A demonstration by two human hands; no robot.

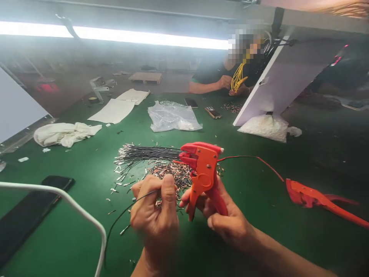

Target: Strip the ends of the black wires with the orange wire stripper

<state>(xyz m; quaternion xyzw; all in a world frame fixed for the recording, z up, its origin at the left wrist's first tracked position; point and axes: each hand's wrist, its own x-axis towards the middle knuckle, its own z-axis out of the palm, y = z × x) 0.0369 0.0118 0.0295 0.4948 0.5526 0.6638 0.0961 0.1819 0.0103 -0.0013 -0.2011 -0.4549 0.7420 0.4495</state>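
My right hand [221, 215] grips the handles of an orange wire stripper [203, 169], held upright above the green table [86, 231]. My left hand [154, 211] pinches a thin black wire [121, 217] that trails down to the left, its end pointing toward the tool's jaws. Just behind my hands lies a bundle of black wires [147, 153] with bare ends and a heap of small metal terminals [173, 173]. A red wire [253, 158] runs from behind the stripper to the right.
A second orange tool [319, 200] lies at right. A black phone [31, 209] and a white cable [72, 207] sit at left. Farther back are a white cloth [65, 133], a clear plastic bag [173, 116], papers [113, 110], a white board [276, 82] and another person handling yellow wires [238, 77].
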